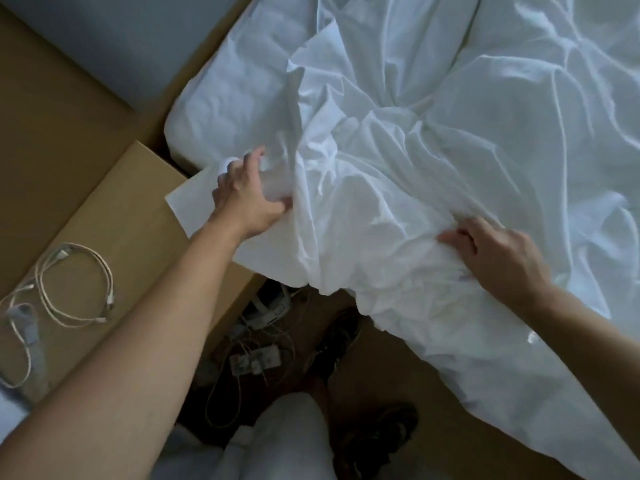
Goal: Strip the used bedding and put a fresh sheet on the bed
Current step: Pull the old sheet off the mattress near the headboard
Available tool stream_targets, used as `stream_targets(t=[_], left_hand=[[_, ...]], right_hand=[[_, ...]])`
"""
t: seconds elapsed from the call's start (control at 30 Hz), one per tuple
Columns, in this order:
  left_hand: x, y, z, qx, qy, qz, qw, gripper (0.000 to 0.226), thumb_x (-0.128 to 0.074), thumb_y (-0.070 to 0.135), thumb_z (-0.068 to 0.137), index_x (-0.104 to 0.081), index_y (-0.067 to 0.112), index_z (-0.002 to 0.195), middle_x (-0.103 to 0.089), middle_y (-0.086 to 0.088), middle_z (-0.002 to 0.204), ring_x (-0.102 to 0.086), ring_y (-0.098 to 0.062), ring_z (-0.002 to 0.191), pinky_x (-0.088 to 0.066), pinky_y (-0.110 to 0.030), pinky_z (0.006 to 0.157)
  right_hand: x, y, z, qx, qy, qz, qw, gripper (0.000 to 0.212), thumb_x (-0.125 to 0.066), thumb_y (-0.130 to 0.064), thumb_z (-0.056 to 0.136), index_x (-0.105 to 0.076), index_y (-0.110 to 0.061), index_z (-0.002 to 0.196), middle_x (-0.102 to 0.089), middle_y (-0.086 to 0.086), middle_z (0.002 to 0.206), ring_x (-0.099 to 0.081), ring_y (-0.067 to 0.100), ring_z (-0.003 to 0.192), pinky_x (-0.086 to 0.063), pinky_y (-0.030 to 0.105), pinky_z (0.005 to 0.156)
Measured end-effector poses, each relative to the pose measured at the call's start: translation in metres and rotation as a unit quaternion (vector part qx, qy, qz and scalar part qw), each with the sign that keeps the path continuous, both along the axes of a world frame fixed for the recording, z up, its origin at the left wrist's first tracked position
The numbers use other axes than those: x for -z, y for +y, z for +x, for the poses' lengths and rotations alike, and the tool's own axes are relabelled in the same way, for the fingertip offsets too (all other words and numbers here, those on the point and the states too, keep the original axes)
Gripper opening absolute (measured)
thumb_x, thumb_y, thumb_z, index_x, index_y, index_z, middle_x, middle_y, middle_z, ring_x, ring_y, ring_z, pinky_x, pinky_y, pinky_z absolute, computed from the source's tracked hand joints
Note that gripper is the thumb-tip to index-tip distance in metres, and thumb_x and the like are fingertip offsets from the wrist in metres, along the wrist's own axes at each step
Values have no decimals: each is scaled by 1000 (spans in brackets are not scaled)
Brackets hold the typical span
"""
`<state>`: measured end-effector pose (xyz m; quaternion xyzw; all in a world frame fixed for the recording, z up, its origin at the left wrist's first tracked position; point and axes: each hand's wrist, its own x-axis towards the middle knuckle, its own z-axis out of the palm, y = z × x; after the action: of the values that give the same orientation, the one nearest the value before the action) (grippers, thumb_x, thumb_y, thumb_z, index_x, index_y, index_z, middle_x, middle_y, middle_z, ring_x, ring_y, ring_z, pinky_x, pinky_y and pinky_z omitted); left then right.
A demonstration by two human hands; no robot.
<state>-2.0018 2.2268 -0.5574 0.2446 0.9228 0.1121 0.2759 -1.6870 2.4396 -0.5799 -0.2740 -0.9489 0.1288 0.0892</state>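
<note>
A crumpled white sheet [398,161] lies bunched over the bed and spills off its near corner toward the floor. Under it, at the far left, the white mattress corner [214,109] shows. My left hand [247,199] grips a fold of the sheet at the bed's left edge, fingers curled into the cloth. My right hand [495,254] clutches another bunch of the same sheet near the bed's front edge. A flat corner of the sheet drapes over the bedside table.
A tan wooden bedside table [114,216] stands left of the bed with coiled white cables [76,285] on it. Between table and bed, on the floor, lie a power strip [254,362], tangled cords and dark shoes [337,337]. My pale trouser legs fill the bottom centre.
</note>
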Motion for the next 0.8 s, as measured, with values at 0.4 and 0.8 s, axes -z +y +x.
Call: stream_targets(t=[0.4,0.8], left_hand=[[-5,7,13,35,-98,31,994,81,-68,90,46,-64,25,94,-67,9,90,-61,-13,78,-45,-29,62],[-86,-22,-62,13,63,37,997,49,-69,67,80,-62,19,77,-65,-7,84,-59,-29,78,-49,-38,65]], right_hand=[[-16,-11,-38,115,-53,32,991,56,-57,-61,87,-53,-17,122,-52,14,122,-51,38,108,-47,48,88],[-39,-23,-38,343,-97,-266,895,64,-33,-59,102,-74,-10,98,-70,22,101,-64,38,101,-40,35,81]])
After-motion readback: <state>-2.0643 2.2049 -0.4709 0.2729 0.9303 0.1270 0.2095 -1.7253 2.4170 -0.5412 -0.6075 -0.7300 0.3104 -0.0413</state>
